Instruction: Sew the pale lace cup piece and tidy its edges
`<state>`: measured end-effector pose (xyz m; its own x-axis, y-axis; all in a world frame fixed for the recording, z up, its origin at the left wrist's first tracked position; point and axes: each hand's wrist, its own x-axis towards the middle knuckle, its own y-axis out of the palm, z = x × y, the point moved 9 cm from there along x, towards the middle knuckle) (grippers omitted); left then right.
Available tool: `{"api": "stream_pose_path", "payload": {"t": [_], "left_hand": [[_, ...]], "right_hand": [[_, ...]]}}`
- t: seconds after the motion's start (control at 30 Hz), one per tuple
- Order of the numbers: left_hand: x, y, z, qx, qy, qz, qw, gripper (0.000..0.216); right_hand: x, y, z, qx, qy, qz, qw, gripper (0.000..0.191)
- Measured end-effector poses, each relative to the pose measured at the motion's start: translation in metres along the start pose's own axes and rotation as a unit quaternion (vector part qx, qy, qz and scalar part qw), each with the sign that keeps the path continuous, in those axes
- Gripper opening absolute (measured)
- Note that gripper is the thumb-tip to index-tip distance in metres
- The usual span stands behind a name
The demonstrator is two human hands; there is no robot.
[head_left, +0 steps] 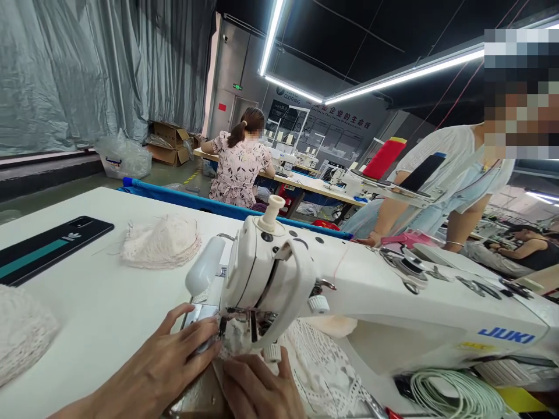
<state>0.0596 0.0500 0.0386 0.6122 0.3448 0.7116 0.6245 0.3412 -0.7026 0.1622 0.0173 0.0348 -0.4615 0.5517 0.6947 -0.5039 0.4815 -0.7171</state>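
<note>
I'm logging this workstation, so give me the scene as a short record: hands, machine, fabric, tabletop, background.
left hand: fingers extended, beside the needle area
right hand: fingers curled, by the needle area; grip hidden
sewing machine: white, marked JUKI
lace fabric: white, under the machine's arm
tabletop: near lace pile, far lace pile, long black object
background: seated person in floral top, standing person

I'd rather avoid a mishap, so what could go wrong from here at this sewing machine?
The left hand and right hand are both close to the needle area of the sewing machine, so a slip might prick a finger. The white lace lies rumpled under the machine's arm and could bunch or snag.
</note>
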Motion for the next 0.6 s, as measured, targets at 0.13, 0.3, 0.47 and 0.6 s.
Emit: {"api": "stream_pose_path", "payload": {"t": [0.13,0.3,0.47,0.6], "left_hand": [[-0.004,0.005,-0.003,0.06,0.02,0.025,0.998,0.022],[-0.01,0.007,-0.007,0.097,0.04,0.042,0.994,0.023],[-0.018,0.004,-0.011,0.057,0.051,0.002,0.997,0.026],[-0.02,0.001,-0.01,0.021,0.051,-0.034,0.998,0.028]], "right_hand": [[0.009,-0.01,0.005,-0.022,-0.021,-0.039,0.999,0.046],[0.02,-0.017,0.007,-0.045,-0.033,-0.081,0.995,0.061],[0.019,-0.019,0.001,-0.056,-0.029,-0.08,0.995,0.065],[0.016,-0.011,-0.007,-0.077,-0.001,0.002,0.997,0.053]]}}
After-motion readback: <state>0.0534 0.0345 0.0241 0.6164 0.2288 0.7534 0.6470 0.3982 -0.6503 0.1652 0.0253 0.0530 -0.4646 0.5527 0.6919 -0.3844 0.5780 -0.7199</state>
